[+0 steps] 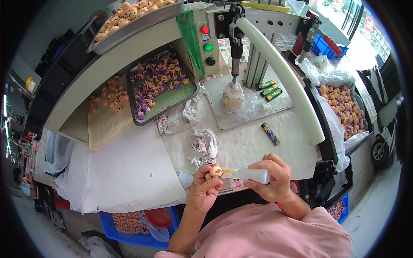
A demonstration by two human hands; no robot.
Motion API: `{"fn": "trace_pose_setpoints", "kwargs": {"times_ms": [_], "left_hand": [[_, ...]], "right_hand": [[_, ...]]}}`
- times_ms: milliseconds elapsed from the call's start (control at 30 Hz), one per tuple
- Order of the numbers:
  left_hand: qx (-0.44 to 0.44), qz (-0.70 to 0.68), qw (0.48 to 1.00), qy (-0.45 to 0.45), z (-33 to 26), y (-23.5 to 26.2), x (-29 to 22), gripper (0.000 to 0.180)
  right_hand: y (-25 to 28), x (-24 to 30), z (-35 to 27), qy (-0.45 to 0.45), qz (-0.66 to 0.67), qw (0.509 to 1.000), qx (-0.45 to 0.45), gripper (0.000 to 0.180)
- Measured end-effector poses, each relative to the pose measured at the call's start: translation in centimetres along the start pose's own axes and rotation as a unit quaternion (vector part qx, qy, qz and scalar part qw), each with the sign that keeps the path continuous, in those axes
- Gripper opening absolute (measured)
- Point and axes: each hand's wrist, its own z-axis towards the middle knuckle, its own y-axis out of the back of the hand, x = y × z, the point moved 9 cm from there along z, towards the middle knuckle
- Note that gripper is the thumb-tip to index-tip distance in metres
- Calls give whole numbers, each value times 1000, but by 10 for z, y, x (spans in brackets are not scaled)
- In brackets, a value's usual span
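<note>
While hands work, a lighter lies beyond them.

Left hand holds doll head; right hand squeezes bottle.

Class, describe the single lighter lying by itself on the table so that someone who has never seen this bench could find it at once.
Start at the press stand behind the white-covered table. Three lighters lie together on its grey base plate. Just off that plate's front right corner lies the lone lighter: dark blue with yellow markings, diagonal on the white cover, apart from the other three.
</note>
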Motion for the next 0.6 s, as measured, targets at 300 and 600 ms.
{"fn": "trace_pose_setpoints", "kwargs": {"times_ms": [300, 600], "left_hand": [[-19, -28, 999, 9, -11, 5, -9, 35], [-18, -18, 1000, 9, -18, 14, -19, 33]], "right_hand": [[-10, -1, 13, -22, 35, 999, 1, 35], [-31, 9, 10, -23, 25, 999, 37, 35]]}}
